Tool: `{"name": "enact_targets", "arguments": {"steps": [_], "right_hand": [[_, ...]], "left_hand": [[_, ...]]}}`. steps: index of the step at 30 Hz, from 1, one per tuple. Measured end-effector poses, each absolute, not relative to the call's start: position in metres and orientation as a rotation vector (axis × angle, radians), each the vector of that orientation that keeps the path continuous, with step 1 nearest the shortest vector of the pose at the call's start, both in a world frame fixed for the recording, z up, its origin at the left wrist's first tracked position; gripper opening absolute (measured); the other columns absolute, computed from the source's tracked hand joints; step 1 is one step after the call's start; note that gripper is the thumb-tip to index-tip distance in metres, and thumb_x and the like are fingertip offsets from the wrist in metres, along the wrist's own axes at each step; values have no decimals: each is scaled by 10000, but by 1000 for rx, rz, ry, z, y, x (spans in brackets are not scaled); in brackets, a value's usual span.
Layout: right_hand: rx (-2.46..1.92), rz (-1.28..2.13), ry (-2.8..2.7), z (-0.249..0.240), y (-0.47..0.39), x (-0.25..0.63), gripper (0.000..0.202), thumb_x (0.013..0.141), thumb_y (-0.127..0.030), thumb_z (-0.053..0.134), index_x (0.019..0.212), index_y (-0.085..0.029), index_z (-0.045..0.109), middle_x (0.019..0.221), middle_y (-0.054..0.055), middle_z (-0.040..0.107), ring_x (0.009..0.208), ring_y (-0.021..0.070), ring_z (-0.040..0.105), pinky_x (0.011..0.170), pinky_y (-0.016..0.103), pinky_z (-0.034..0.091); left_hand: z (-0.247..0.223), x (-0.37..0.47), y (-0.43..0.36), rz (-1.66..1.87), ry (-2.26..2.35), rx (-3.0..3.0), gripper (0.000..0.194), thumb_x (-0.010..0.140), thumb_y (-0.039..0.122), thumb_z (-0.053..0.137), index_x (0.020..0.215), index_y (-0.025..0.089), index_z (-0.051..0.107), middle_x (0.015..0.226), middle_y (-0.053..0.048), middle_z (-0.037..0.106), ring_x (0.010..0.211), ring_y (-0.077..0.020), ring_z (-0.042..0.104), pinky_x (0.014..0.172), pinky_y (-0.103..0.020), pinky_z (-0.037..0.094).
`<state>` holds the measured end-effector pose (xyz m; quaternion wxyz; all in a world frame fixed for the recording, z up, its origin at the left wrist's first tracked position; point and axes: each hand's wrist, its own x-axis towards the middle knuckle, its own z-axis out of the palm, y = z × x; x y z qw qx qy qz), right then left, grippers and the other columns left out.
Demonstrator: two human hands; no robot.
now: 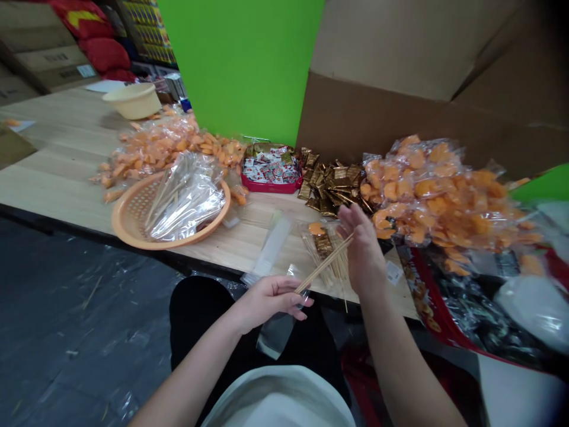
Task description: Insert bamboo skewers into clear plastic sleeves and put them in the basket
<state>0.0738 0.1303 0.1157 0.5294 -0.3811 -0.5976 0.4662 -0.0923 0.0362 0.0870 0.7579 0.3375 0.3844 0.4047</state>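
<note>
My left hand [272, 299] is closed around the lower end of a few thin wooden skewers [323, 265] and a clear plastic sleeve [276, 335], which hangs below it over my lap. My right hand [361, 252] is upright at the skewers' upper end, palm against their tips, its fingers stretched upward. Behind the skewers, on the table edge, lie more loose skewers [340, 270], with a gold packet [323, 245] and a wrapped orange piece [317, 228] beside them. Flat clear sleeves [271, 246] lie on the table just beyond my left hand.
An orange basket [119, 222] with bagged skewers stands left. A red box [271, 187] of small white packets and a pile of gold packets [333, 184] sit behind. Wrapped orange pieces are heaped right [427, 190] and left [155, 142]. A white tub [278, 375] is at my lap.
</note>
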Motion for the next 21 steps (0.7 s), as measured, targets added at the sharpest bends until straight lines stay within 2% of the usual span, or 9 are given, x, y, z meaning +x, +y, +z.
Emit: {"name": "enact_targets", "arguments": {"steps": [3, 5, 9, 11, 14, 18, 21], "right_hand": [[-862, 1133, -1999, 116, 110, 70, 367, 916, -348, 372, 1254, -285, 500, 1368, 40, 451, 1321, 207, 302, 1076, 458, 247], [-845, 1164, -2167, 107, 96, 67, 416, 904, -330, 407, 1317, -277, 426, 1405, 57, 398, 1334, 213, 272, 1070, 462, 264], [-933, 1123, -1702, 95, 102, 73, 530, 927, -372, 294, 1424, -274, 139, 1430, 109, 343, 1282, 209, 375, 960, 445, 412], [-940, 970, -1537, 103, 116, 78, 536, 929, -384, 254, 1427, -266, 98, 1447, 110, 307, 1301, 213, 341, 958, 448, 404], [-936, 787, -1603, 123, 124, 79, 497, 930, -376, 270, 1410, -270, 198, 1457, 78, 294, 1334, 206, 272, 1030, 453, 314], [-859, 1000, -2138, 129, 100, 73, 390, 926, -342, 347, 1296, -269, 449, 1402, 55, 402, 1331, 203, 281, 1077, 444, 248], [-825, 1205, -2151, 114, 82, 73, 470, 885, -370, 450, 1338, -268, 381, 1419, 73, 371, 1324, 221, 291, 1045, 437, 313]], "left_hand": [[94, -91, 40, 982, 811, 753, 344, 729, 296, 678, 1020, 120, 627, 910, -107, 683, 817, -203, 654, 747, -343, 517], [97, -91, 41, 1040, 814, 760, 333, 731, 279, 677, 1022, 129, 622, 862, -79, 685, 779, -187, 657, 750, -338, 514], [94, -93, 36, 1035, 856, 731, 427, 729, 273, 680, 1121, 149, 563, 835, -83, 697, 800, -206, 666, 737, -341, 516], [89, -92, 32, 986, 869, 752, 409, 743, 281, 666, 1114, 141, 564, 870, -107, 699, 791, -204, 669, 752, -351, 510], [83, -88, 29, 953, 856, 768, 387, 758, 289, 650, 1104, 136, 568, 915, -121, 689, 812, -210, 665, 785, -383, 502], [89, -89, 33, 1039, 820, 750, 354, 751, 269, 656, 1070, 134, 582, 957, -109, 672, 949, -245, 626, 792, -379, 506], [96, -93, 35, 1088, 862, 761, 364, 757, 244, 652, 1092, 142, 556, 921, -90, 687, 842, -200, 657, 797, -345, 497]]}}
